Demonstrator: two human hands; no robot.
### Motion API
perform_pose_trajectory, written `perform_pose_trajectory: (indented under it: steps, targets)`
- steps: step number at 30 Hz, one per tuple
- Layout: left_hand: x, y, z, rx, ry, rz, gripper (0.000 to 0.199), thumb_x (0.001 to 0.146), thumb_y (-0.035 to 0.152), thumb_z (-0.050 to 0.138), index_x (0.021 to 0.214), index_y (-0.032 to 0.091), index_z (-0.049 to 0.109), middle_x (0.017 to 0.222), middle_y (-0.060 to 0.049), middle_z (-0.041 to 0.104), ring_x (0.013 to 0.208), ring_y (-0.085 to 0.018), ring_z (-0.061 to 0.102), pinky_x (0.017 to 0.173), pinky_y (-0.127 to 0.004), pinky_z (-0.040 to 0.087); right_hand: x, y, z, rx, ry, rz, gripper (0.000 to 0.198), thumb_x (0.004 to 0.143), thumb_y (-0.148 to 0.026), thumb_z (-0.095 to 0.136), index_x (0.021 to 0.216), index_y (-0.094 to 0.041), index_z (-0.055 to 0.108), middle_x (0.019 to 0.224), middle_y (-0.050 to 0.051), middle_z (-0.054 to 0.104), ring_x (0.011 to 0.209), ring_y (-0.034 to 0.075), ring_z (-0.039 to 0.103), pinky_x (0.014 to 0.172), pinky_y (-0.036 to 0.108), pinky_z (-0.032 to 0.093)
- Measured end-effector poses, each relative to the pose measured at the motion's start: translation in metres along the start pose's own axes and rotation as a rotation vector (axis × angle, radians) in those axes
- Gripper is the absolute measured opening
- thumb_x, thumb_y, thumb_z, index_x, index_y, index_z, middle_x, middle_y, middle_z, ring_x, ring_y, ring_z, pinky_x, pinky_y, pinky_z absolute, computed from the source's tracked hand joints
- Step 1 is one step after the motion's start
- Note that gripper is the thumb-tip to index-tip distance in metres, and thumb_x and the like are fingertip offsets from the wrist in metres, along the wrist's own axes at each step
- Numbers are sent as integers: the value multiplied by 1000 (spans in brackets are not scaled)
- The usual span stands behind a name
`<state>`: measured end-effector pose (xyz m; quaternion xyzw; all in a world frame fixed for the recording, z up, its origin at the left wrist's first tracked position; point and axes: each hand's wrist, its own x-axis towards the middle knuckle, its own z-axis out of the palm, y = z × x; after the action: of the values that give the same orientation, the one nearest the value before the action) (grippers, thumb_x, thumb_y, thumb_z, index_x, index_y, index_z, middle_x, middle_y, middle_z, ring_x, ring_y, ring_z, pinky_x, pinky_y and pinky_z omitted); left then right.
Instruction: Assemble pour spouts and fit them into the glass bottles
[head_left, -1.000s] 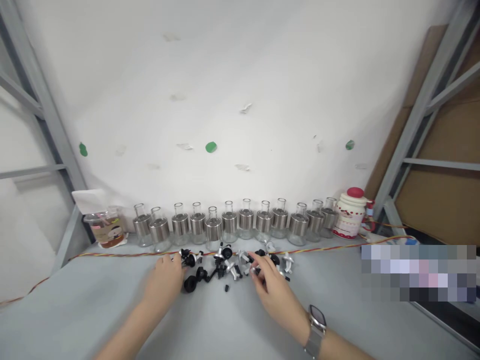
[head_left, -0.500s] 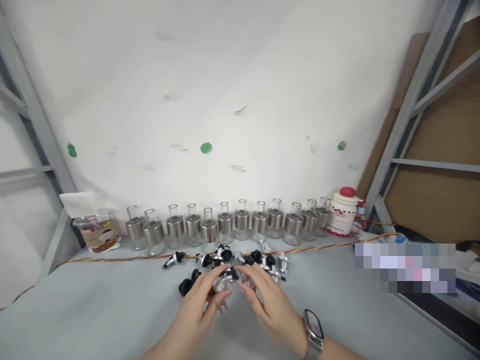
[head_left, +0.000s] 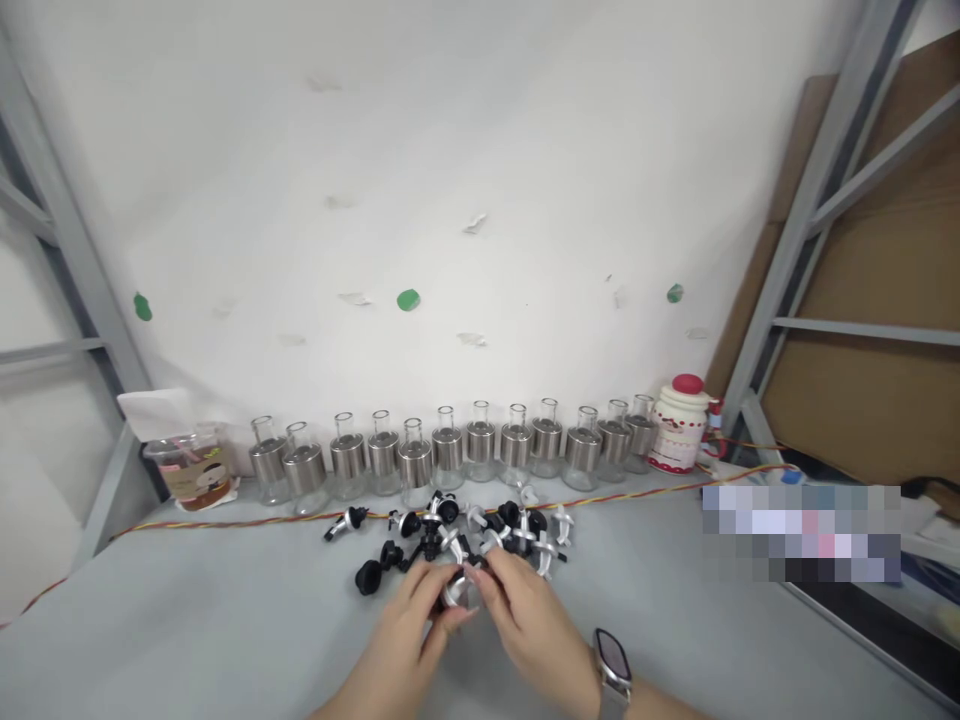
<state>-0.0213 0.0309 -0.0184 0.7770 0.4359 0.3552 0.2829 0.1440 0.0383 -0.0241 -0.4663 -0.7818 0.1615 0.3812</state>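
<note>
A silver-and-black bottle pourer (head_left: 454, 592) is held low over the table, partly hidden by fingers. My left hand (head_left: 409, 625) curls its fingers and thumb around it from the left. From the right, my right hand (head_left: 529, 615), with a watch on its wrist, closes its fingertips on the pourer's upper part. Just beyond both hands lies a loose pile of similar pourers (head_left: 523, 530), black and silver. One lone pourer (head_left: 346, 522) rests to the left of the pile, and a black cap-like part (head_left: 368, 577) sits nearer my left hand.
Several glass bottles (head_left: 349, 455) with metal sleeves stand in a row along the wall. A twisted red-yellow wire (head_left: 277, 518) runs in front of them. A plastic cup (head_left: 196, 470) is at the left; a white jar with a red lid (head_left: 677, 430) is at the right.
Both hands have come slightly nearer to me with the pourer, away from the pile. My right fingertips have closed in on it.
</note>
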Motion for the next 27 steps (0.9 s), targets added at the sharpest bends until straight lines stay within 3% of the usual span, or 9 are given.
perform_pose_trajectory:
  steps: [4, 8, 10, 15, 20, 24, 27]
  targets:
    - [2, 2, 3, -100, -20, -32, 22, 81, 28, 46, 101, 23, 53, 90, -3, 57, 75, -15, 57, 70, -27, 45, 0, -1, 4, 172, -13, 80, 25, 90, -34, 29, 70, -21, 39, 65, -2, 48, 60, 12, 45, 56, 22, 35]
    - [5, -5, 12, -482, -164, -312, 29, 80, 46, 41, 85, 19, 49, 58, 3, 55, 47, -14, 56, 46, -24, 44, 4, 1, 0, 268, 56, 147, 28, 89, -37, 31, 67, -21, 37, 60, -4, 42, 57, 11, 41, 54, 21, 35]
    - [8, -9, 15, -606, -161, -405, 35, 75, 53, 44, 78, 18, 46, 52, 5, 52, 42, -14, 55, 40, -24, 42, 10, 8, -3, 275, 122, 181, 28, 89, -37, 31, 68, -20, 39, 59, -5, 42, 56, 11, 42, 53, 21, 36]
    - [16, -9, 11, -596, 24, -372, 50, 60, 51, 63, 90, 15, 49, 57, 6, 52, 46, -12, 54, 47, -25, 45, 21, 30, -6, 122, 149, 74, 18, 86, -30, 39, 83, -18, 52, 75, 1, 54, 69, 15, 51, 65, 27, 41]
    - [15, -4, 10, -551, -24, -417, 43, 57, 44, 68, 83, 13, 52, 50, 5, 54, 44, -14, 54, 45, -25, 45, 16, 19, -12, -57, 125, 6, 33, 88, -30, 36, 118, -19, 41, 84, 5, 55, 75, 17, 53, 71, 31, 43]
    - [10, -10, 17, -573, -4, -435, 38, 58, 38, 67, 82, 15, 48, 61, 2, 59, 41, -13, 56, 40, -25, 45, 6, -2, -16, -210, -38, -128, 30, 84, -36, 46, 109, -21, 50, 84, 4, 60, 79, 19, 55, 76, 34, 40]
    - [6, -13, 22, -526, 7, -390, 38, 63, 31, 63, 94, 14, 50, 68, -1, 61, 47, -14, 58, 45, -26, 48, 3, -6, -10, -372, -60, -179, 21, 82, -36, 49, 89, -18, 58, 79, 5, 63, 73, 20, 57, 73, 34, 39]
